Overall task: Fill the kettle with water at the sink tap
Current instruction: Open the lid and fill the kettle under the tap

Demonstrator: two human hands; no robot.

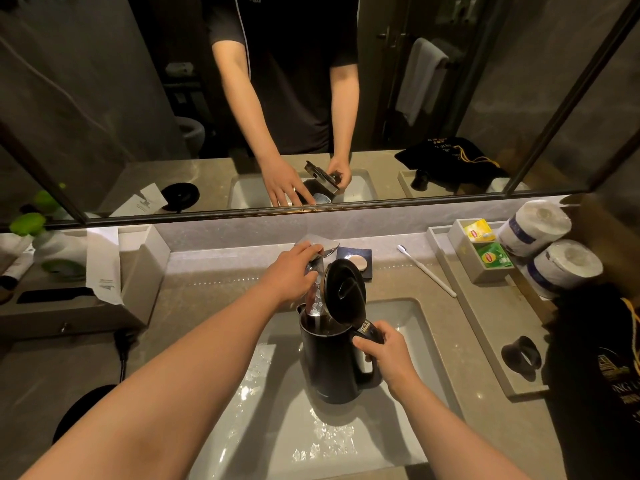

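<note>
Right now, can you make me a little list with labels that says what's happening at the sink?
place: bathroom sink set in a stone counter
kettle: black, upright in the basin, lid flipped open
water: running from the tap into the kettle's open top
left hand: on the tap
right hand: gripping the kettle handle
nearby: toothbrush, tea bags, two toilet rolls

The scene is dim and warm-toned. A light strip under the mirror (311,98) casts a glow along the tabletop (214,282) back edge. Bright glints sparkle on the wet sink (408,317) basin. Corners fall into deep shadow. Wide-angle distortion bows the mirror frame and edges; detail looks soft.
</note>
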